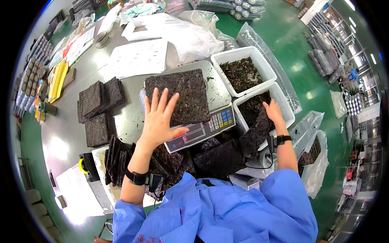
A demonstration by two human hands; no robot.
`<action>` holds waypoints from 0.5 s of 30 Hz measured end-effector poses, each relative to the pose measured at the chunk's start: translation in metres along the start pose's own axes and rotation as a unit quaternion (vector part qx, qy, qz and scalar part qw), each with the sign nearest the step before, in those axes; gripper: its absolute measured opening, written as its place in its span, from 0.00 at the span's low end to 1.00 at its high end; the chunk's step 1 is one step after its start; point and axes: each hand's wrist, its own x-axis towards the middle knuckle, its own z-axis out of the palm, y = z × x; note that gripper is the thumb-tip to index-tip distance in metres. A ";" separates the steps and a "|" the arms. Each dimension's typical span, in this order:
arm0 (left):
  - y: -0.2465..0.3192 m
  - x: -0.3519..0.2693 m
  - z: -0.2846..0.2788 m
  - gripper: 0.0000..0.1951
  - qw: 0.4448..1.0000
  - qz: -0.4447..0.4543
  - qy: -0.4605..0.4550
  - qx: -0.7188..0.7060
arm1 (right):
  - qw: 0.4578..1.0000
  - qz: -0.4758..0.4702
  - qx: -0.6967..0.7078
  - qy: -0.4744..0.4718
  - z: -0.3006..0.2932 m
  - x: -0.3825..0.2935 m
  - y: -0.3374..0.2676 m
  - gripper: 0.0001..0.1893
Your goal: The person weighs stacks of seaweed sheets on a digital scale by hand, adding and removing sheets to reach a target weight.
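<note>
A square stack of dark dried seaweed sheets [182, 91] lies on the metal pan of a digital scale [202, 129]. Over its near left corner my left hand [159, 121] is spread wide, palm down; whether it touches the stack is hard to tell. My right hand [273, 112] is at the inner right side of the nearer white plastic tub [288, 106], its fingertips at a dark piece of seaweed [258, 130] that hangs over the tub's near rim. Loose seaweed fills part of that tub. Both wrists wear black straps with small devices.
Behind stands another white tub [217, 63] with seaweed scraps. Seaweed blocks [97, 130] lie left on the metal table [70, 121]; more seaweed [218, 158] is piled before my body. A tape dispenser [88, 167] stands near left, printed sheets [138, 57] and plastic bags [191, 36] farther back.
</note>
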 end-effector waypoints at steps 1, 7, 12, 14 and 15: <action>-0.003 -0.001 -0.005 0.48 0.999 -0.019 0.021 -0.016 | 0.997 -0.044 0.022 0.062 0.002 -0.006 0.012 0.28; -0.059 -0.051 0.025 0.36 0.816 -0.121 0.246 -0.510 | 0.827 -0.157 0.532 -0.096 -0.024 -0.059 -0.119 0.23; -0.058 -0.064 0.083 0.33 0.733 -0.125 0.281 -0.607 | 0.779 -0.133 0.574 -0.214 0.001 -0.070 -0.218 0.39; -0.055 -0.064 0.099 0.30 0.737 -0.172 0.294 -0.584 | 0.767 -0.110 0.583 -0.246 0.000 -0.067 -0.245 0.38; -0.051 -0.061 0.105 0.28 0.751 -0.221 0.290 -0.551 | 0.758 -0.105 0.588 -0.261 -0.001 -0.066 -0.256 0.38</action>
